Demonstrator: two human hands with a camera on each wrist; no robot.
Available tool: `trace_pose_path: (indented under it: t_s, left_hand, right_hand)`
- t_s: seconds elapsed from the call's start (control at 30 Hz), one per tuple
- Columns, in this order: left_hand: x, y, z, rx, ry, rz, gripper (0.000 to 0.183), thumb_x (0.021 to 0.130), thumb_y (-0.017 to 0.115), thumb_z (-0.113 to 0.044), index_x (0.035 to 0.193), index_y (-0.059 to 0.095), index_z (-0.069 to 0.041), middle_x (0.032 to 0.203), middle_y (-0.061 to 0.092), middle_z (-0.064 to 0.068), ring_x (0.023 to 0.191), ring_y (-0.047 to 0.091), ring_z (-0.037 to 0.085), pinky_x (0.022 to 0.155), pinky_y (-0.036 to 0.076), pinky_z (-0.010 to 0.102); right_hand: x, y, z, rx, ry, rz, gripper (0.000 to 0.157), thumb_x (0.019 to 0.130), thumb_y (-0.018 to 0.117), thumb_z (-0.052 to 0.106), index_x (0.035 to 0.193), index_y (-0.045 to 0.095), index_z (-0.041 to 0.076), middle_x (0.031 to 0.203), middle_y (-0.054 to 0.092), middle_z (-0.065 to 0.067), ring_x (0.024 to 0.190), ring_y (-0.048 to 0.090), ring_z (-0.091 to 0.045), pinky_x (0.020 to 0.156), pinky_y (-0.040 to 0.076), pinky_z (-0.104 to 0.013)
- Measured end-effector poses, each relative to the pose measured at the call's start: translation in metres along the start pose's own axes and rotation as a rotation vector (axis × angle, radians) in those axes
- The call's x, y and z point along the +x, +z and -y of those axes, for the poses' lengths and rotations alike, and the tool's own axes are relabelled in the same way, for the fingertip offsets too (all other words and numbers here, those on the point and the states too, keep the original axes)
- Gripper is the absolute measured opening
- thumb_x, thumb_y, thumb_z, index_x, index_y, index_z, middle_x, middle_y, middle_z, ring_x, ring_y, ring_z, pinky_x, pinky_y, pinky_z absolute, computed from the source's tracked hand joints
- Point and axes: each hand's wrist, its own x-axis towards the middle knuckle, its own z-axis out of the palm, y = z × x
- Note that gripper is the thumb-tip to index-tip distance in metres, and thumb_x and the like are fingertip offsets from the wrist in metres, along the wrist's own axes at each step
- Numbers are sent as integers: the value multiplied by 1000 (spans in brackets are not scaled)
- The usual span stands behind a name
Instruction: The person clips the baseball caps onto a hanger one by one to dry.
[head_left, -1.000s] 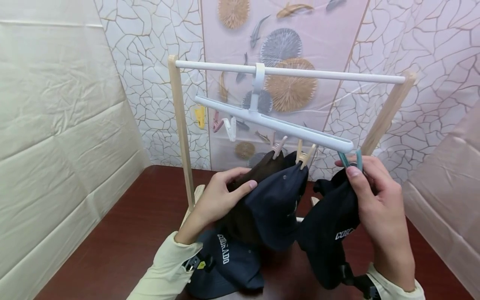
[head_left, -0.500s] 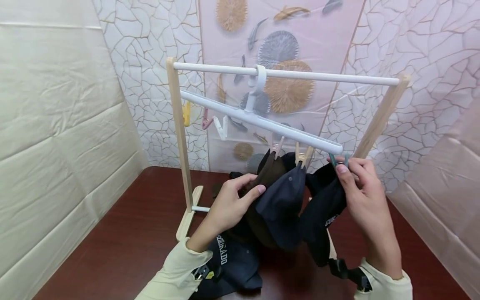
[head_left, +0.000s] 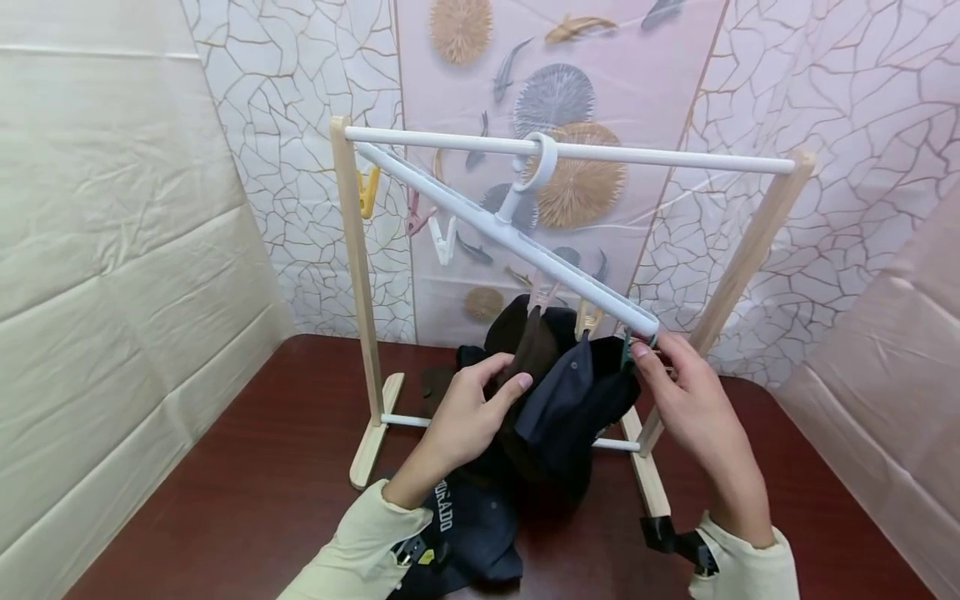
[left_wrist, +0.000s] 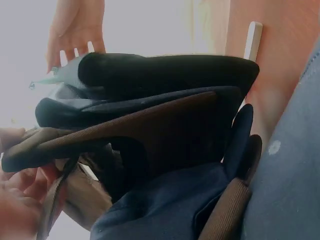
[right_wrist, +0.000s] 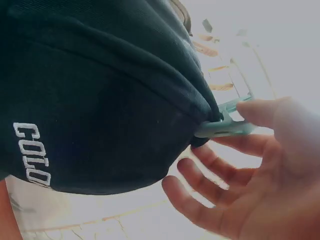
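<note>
In the head view, my left hand point(head_left: 468, 412) pinches the edge of a brown cap point(head_left: 534, 350) that hangs from a pink clothespin on the white hanger point(head_left: 502, 233). Beside it a navy cap point(head_left: 558, 396) hangs from a cream clothespin point(head_left: 587, 321). My right hand point(head_left: 693, 404) holds a teal clothespin point(right_wrist: 227, 128) between thumb and forefinger at the hanger's lower end. That clothespin bites the top of a dark cap point(right_wrist: 105, 100) with white lettering; its other fingers are spread in the right wrist view.
The hanger hooks over the white rod point(head_left: 637, 153) of a wooden rack. Yellow point(head_left: 367, 192), pink point(head_left: 416, 212) and white point(head_left: 443, 240) clothespins dangle from its raised end. Another navy lettered cap point(head_left: 480, 533) lies on the dark red table point(head_left: 225, 483) below my left wrist.
The hanger has tilted and swung, its right end moving left and down with my right hand. The dark cap has come close against the navy and brown caps. My left hand has shifted slightly right.
</note>
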Motion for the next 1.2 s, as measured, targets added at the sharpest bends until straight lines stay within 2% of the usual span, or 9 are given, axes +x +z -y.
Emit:
trace_pose_path:
  t_s: [0.1, 0.27, 0.4, 0.5, 0.7, 0.8, 0.87, 1.07, 1.2]
  left_hand:
    - [-1, 2, 0, 1, 8, 3, 23, 107, 65, -23, 124, 72, -9, 105, 71, 2, 95, 63, 16, 86, 53, 32]
    - [-1, 8, 1, -18, 9, 5, 24, 107, 65, -25, 124, 72, -10, 104, 71, 1, 93, 64, 14, 86, 52, 30]
    - [-1, 12, 1, -34, 12, 5, 24, 107, 66, -26, 123, 72, -11, 102, 71, 0, 91, 64, 13, 84, 52, 28]
    - [-1, 14, 1, -40, 16, 7, 24, 107, 66, -25, 123, 72, -10, 101, 71, 0, 90, 63, 13, 83, 52, 28]
    - [1, 19, 0, -54, 7, 21, 22, 106, 66, -24, 123, 72, -10, 97, 69, -1, 88, 62, 12, 82, 51, 28]
    - [2, 22, 1, -82, 6, 37, 22, 106, 66, -24, 123, 72, -10, 97, 70, 0, 84, 62, 11, 79, 51, 26]
    - [3, 24, 0, -109, 7, 51, 23, 107, 66, -24, 123, 72, -10, 97, 70, 1, 82, 62, 10, 77, 51, 25]
    - [2, 29, -4, -163, 25, 123, 26, 108, 64, -24, 129, 71, -12, 100, 70, 1, 83, 61, 9, 76, 49, 24]
    - [0, 28, -8, -175, 24, 175, 27, 109, 62, -23, 132, 69, -11, 105, 71, 5, 88, 62, 12, 78, 49, 25]
  right_hand:
    - [2, 0, 0, -46, 68, -25, 35, 113, 49, 36, 121, 66, 5, 103, 58, -15, 92, 54, -29, 76, 39, -38]
    - [5, 1, 0, -53, 149, -73, 41, 112, 49, 41, 109, 66, 4, 87, 62, -11, 79, 56, -23, 66, 45, -30]
    - [1, -5, 3, -91, 205, 13, 50, 112, 49, 46, 128, 63, 1, 108, 70, -23, 98, 65, -36, 81, 52, -44]
    - [-5, -12, 10, -179, 248, 65, 59, 110, 47, 53, 138, 60, 2, 125, 69, -25, 113, 63, -44, 89, 48, -59]
    - [-20, -20, 35, -277, 257, 44, 57, 107, 48, 61, 125, 69, 10, 110, 74, -13, 98, 65, -37, 75, 46, -50]
    - [-23, -13, 46, -279, 217, 31, 52, 107, 52, 58, 119, 71, 11, 100, 74, -9, 90, 65, -32, 73, 46, -47]
    - [-22, -4, 52, -292, 199, 35, 54, 107, 53, 58, 120, 69, 8, 103, 73, -10, 89, 66, -32, 74, 48, -49]
    - [-18, 28, 63, -408, 212, -21, 99, 94, 54, 80, 149, 52, -2, 137, 61, -31, 120, 59, -51, 83, 51, -72]
    - [-15, 40, 63, -430, 206, -79, 102, 92, 62, 76, 154, 46, -4, 140, 59, -33, 127, 54, -50, 78, 51, -74]
